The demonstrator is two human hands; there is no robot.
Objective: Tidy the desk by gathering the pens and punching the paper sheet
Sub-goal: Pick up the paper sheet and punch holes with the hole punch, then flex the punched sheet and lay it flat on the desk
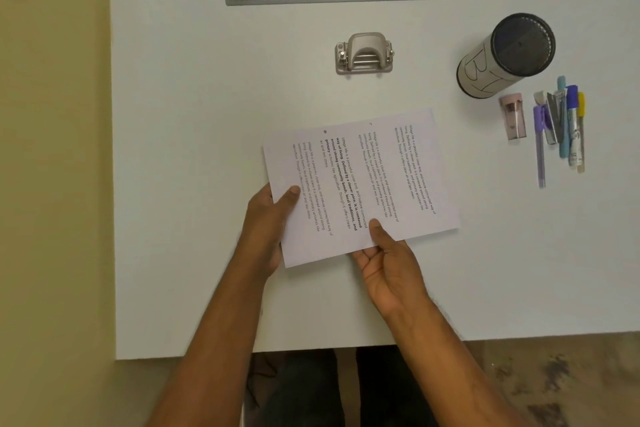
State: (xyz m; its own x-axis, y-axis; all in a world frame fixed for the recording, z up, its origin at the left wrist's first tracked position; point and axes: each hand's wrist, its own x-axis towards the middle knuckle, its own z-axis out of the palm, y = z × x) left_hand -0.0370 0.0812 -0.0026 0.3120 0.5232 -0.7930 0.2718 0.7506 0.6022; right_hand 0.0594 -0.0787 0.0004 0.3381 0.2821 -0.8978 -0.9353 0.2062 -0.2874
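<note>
Both my hands hold the printed sheet over the near middle of the desk.

Nearest me, my right hand (384, 263) pinches the paper sheet (360, 184) at its near edge, thumb on top of the print and fingers curled beneath; my left hand (273, 218) grips the sheet's left edge the same way, thumb lying on the page. The sheet sits tilted, its text running sideways to me, and I can see a small dark hole near its far edge. Beyond it, apart from the paper, the hole punch (364, 53) stands on the white desk (194, 87). To the right, well clear of both hands, the pens (562, 125) lie bunched together beside a small pink sharpener (513, 117), with the cylindrical pen holder (507, 54) just beyond them.
</note>
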